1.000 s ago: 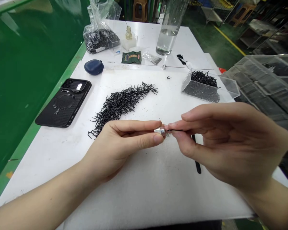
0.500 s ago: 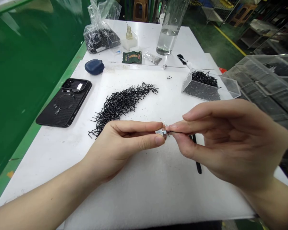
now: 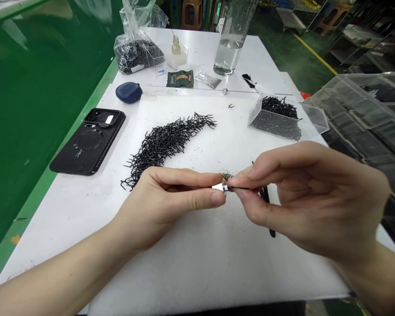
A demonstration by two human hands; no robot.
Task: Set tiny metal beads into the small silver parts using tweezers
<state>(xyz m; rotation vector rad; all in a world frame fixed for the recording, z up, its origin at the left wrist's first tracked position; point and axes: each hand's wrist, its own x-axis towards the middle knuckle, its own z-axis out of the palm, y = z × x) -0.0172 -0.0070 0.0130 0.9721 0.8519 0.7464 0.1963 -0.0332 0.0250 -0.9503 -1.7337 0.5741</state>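
My left hand (image 3: 177, 193) pinches a small silvery metal fitting (image 3: 220, 187) between thumb and forefinger. Facing it, my right hand (image 3: 296, 193) grips a thin black piece (image 3: 238, 188) whose end meets the fitting; I cannot tell how far it goes in. Just behind the fingertips lies a little heap of tiny metallic bits (image 3: 227, 175). A dark slim tool (image 3: 272, 233) rests on the white board, partly hidden under my right hand. Left of centre, a long pile of short bent black pieces (image 3: 164, 142) lies beyond my left hand.
A black phone (image 3: 88, 142) and a dark blue case (image 3: 128, 92) lie at the left. To the right stands a clear tray (image 3: 276, 125) of black pieces. Behind are a bag of black pieces (image 3: 136, 55), a small bottle (image 3: 175, 46), a green packet (image 3: 180, 79) and a water-filled cylinder (image 3: 228, 55).
Both hands have lowered slightly, the right one shifting a little left. The fitting has turned a little in my left fingers, and the heap of metallic bits shows more clearly.
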